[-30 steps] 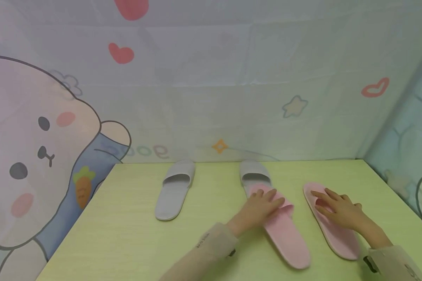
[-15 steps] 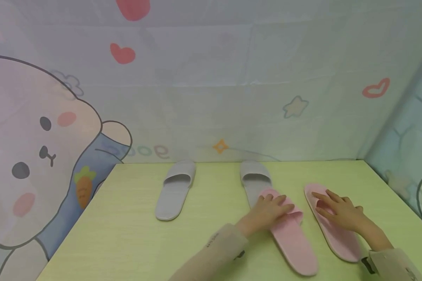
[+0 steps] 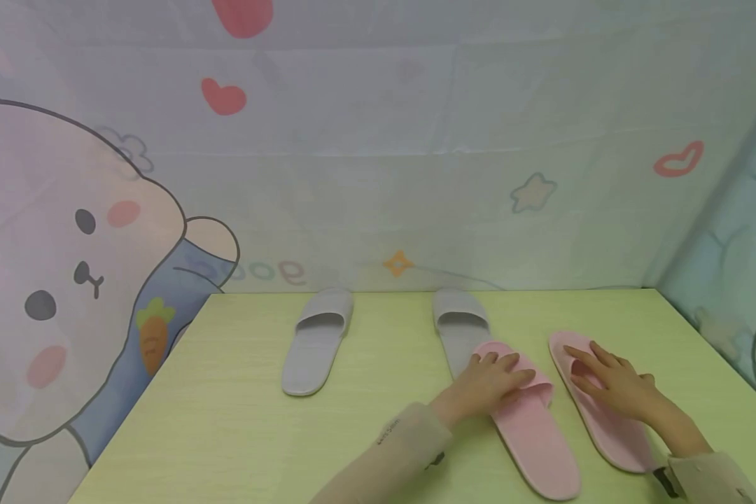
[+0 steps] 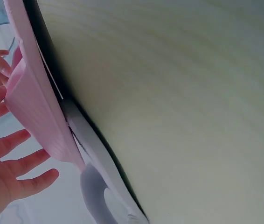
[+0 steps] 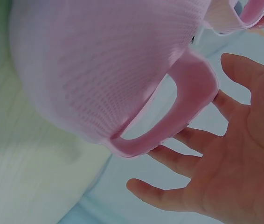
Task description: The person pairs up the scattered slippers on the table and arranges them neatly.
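Two pink slippers lie at the right of the yellow-green table (image 3: 227,420). My left hand (image 3: 491,381) rests with straight fingers on the strap of the left pink slipper (image 3: 535,441), whose toe overlaps the heel end of a grey slipper (image 3: 456,325). In the left wrist view the pink slipper (image 4: 34,102) lies on the grey slipper (image 4: 94,186), with my left hand (image 4: 1,172) spread beside it. My right hand (image 3: 611,381) lies flat on the right pink slipper (image 3: 617,441). In the right wrist view, my right hand (image 5: 225,172) touches the strap of that slipper (image 5: 104,70) with spread fingers.
A second grey slipper (image 3: 315,343) lies alone at the back left of the table. A cartoon-printed cloth backdrop (image 3: 378,175) stands close behind the table and along its right side. The table's left edge (image 3: 145,392) drops off beside a rabbit print.
My left hand has slid the left pink slipper to the right and nearer, uncovering more of the grey slipper. My right hand and its pink slipper shifted slightly nearer.
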`<state>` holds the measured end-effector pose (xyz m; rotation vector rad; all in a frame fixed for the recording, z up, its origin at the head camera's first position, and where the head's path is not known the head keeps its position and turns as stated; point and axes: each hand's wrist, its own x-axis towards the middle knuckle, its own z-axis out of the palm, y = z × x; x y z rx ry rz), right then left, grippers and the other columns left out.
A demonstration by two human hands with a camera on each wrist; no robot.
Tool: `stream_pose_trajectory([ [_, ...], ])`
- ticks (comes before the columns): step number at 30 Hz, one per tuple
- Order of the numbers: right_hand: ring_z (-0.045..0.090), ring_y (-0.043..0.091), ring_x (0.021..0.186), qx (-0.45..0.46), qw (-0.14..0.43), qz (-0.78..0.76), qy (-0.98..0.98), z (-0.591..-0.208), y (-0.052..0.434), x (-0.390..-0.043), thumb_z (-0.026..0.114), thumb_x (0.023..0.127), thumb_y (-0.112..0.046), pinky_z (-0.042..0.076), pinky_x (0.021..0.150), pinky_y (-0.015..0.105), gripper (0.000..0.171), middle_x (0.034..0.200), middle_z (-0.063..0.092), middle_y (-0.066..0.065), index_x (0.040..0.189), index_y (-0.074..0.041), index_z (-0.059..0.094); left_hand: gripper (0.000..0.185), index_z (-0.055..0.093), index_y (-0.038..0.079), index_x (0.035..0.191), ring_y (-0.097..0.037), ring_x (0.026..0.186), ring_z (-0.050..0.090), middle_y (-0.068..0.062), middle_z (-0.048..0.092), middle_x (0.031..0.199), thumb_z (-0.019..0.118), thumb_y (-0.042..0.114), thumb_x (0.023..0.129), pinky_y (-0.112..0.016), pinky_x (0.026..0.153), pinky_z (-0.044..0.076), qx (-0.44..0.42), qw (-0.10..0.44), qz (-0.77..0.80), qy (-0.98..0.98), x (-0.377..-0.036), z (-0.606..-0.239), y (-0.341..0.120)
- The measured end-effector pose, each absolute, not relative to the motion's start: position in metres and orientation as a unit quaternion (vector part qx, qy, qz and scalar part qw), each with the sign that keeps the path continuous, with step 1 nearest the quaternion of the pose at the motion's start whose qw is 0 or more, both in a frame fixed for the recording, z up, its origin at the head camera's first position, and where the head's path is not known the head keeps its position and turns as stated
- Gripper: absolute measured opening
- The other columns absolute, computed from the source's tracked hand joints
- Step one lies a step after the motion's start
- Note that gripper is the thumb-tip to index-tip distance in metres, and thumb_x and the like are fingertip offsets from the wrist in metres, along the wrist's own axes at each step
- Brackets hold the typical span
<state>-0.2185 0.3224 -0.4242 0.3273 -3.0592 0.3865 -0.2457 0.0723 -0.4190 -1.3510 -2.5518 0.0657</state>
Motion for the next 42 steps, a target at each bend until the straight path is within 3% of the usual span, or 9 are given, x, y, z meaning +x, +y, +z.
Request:
stream_pose_trajectory([
  [4,0.034,0.062,0.109,0.107,0.023,0.122,-0.986,-0.425,0.322,-0.212,0.044,0.090,-0.044,0.030,0.066,0.073,0.057,0.136,0.026,0.033,0.140,-0.025,0.023,0.033,0.044,0.031,0.126,-0.019,0.102,0.054,-0.001,0.050,0.128,0.043,0.032,0.093,-0.031,0.079,0.046,-0.462,0.175,0.062,-0.867,-0.240,-0.417,0.069],
  [9,0.037,0.062,0.105,0.111,0.031,0.109,-0.987,-0.425,0.323,-0.196,0.045,0.089,-0.044,0.032,0.062,0.072,0.061,0.136,0.027,0.033,0.142,-0.028,0.018,0.036,0.045,0.033,0.126,-0.013,0.082,0.053,0.005,0.054,0.114,0.048,0.036,0.089,-0.023,0.063,0.042,-0.466,0.226,0.098,-0.850,-0.224,-0.416,0.063],
  [14,0.048,0.055,0.098,0.117,0.060,0.089,-0.987,-0.430,0.325,-0.180,0.052,0.087,-0.043,0.040,0.055,0.057,0.065,0.139,0.030,0.024,0.141,-0.032,0.018,0.034,0.047,0.032,0.119,-0.010,0.073,0.048,0.008,0.054,0.104,0.051,0.039,0.087,-0.020,0.056,0.036,-0.473,0.204,0.101,-0.851,-0.205,-0.412,0.059],
  [17,0.052,0.049,0.096,0.116,0.067,0.074,-0.988,-0.436,0.326,-0.171,0.054,0.086,-0.041,0.040,0.055,0.055,0.067,0.137,0.035,0.022,0.141,-0.032,0.018,0.029,0.050,0.033,0.113,-0.009,0.070,0.047,0.010,0.055,0.097,0.053,0.040,0.085,-0.018,0.053,0.032,-0.481,0.207,0.125,-0.843,-0.193,-0.410,0.056],
  [21,0.051,0.046,0.100,0.108,0.041,0.056,-0.992,-0.443,0.329,-0.159,0.055,0.085,-0.042,0.039,0.060,0.061,0.064,0.132,0.041,0.026,0.139,-0.035,0.022,0.029,0.052,0.033,0.116,-0.009,0.073,0.048,0.010,0.054,0.096,0.049,0.037,0.088,-0.017,0.056,0.036,-0.500,0.212,0.153,-0.825,-0.178,-0.412,0.052],
  [26,0.051,0.044,0.101,0.106,-0.005,0.050,-0.993,-0.446,0.334,-0.148,0.052,0.084,-0.046,0.039,0.061,0.058,0.060,0.131,0.042,0.025,0.137,-0.038,0.025,0.028,0.051,0.033,0.118,-0.010,0.078,0.049,0.008,0.053,0.099,0.045,0.031,0.090,-0.023,0.065,0.041,-0.510,0.201,0.167,-0.820,-0.165,-0.416,0.050],
  [31,0.049,0.044,0.105,0.090,-0.054,0.054,-0.993,-0.447,0.334,-0.139,0.046,0.085,-0.053,0.038,0.065,0.056,0.061,0.133,0.039,0.025,0.139,-0.035,0.024,0.027,0.050,0.033,0.116,-0.008,0.074,0.048,0.009,0.051,0.096,0.047,0.033,0.089,-0.021,0.058,0.036,-0.516,0.163,0.158,-0.826,-0.156,-0.419,0.050],
  [35,0.050,0.042,0.104,0.092,-0.063,0.056,-0.992,-0.448,0.333,-0.135,0.046,0.085,-0.053,0.038,0.064,0.056,0.060,0.133,0.039,0.025,0.138,-0.031,0.028,0.027,0.049,0.032,0.117,-0.009,0.072,0.048,0.009,0.050,0.093,0.046,0.032,0.090,-0.020,0.056,0.035,-0.520,0.134,0.149,-0.830,-0.154,-0.420,0.050],
  [42,0.048,0.046,0.105,0.088,-0.111,0.062,-0.988,-0.450,0.332,-0.133,0.044,0.083,-0.058,0.033,0.066,0.068,0.061,0.134,0.039,0.025,0.136,-0.033,0.030,0.023,0.049,0.033,0.112,-0.010,0.072,0.049,0.009,0.051,0.088,0.046,0.034,0.090,-0.024,0.060,0.038,-0.522,0.125,0.163,-0.828,-0.152,-0.421,0.051],
])
